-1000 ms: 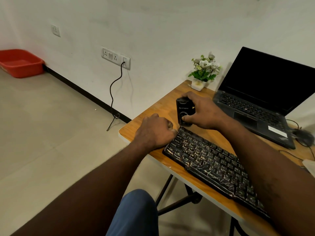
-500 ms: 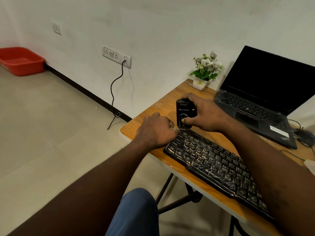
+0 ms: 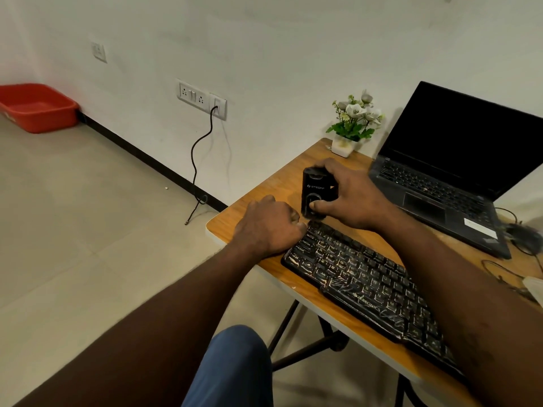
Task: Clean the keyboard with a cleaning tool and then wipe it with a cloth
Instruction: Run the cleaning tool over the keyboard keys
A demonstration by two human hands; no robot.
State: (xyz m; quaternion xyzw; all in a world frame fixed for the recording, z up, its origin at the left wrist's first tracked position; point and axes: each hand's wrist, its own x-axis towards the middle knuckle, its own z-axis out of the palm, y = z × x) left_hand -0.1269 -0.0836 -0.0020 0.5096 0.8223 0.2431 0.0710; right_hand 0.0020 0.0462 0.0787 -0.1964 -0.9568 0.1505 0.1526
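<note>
A black keyboard (image 3: 364, 286) lies slantwise on the wooden table (image 3: 264, 201), wrapped in crinkled clear film. My right hand (image 3: 349, 198) grips a small black box-shaped cleaning tool (image 3: 316, 190), upright at the keyboard's far left corner, thumb on its front. My left hand (image 3: 269, 224) is curled into a fist beside the keyboard's left end, touching that corner; what it holds, if anything, is hidden. A pale cloth corner (image 3: 535, 286) shows at the right edge.
An open dark laptop (image 3: 458, 171) stands at the back right, a mouse (image 3: 526, 239) and thin cables beside it. A small potted plant (image 3: 352, 124) sits at the table's far corner. A wall socket (image 3: 202, 98) with a hanging cable and a red tub (image 3: 35, 107) lie to the left.
The right hand has lifted the tool slightly and shifted its thumb lower on the front. The left fist stays at the keyboard's corner.
</note>
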